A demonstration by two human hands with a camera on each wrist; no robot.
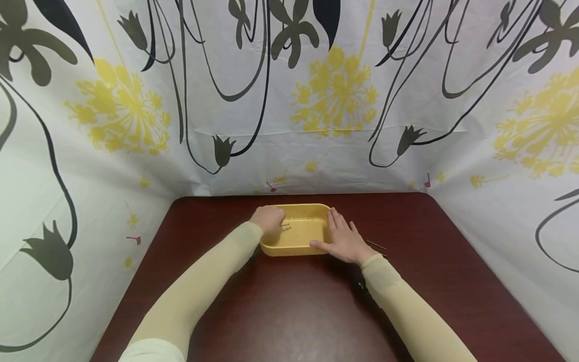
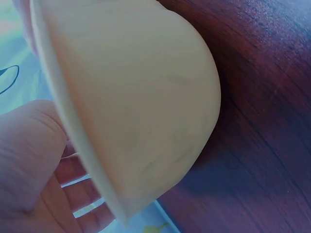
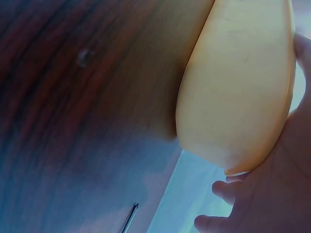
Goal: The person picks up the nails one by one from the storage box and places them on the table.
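A shallow yellow tray (image 1: 296, 250) with rounded corners stands on the dark table. My left hand (image 1: 269, 219) reaches over its left end, fingers curled down inside. Several thin nails (image 1: 286, 228) stick out beside those curled fingers, inside the tray, and the hand seems to grip them. In the left wrist view the tray's outer wall (image 2: 141, 97) hides most of the fingertips. My right hand (image 1: 344, 239) rests on the right end of the tray, fingers straight along the rim and thumb over the front edge.
Right of the tray, thin dark rods (image 1: 376, 245) lie on the table (image 1: 289, 306) by the right wrist; one pointed metal tip (image 3: 131, 216) shows in the right wrist view. A small dark object (image 1: 362, 285) lies under the right forearm. Patterned cloth (image 1: 280, 115) hangs around the table.
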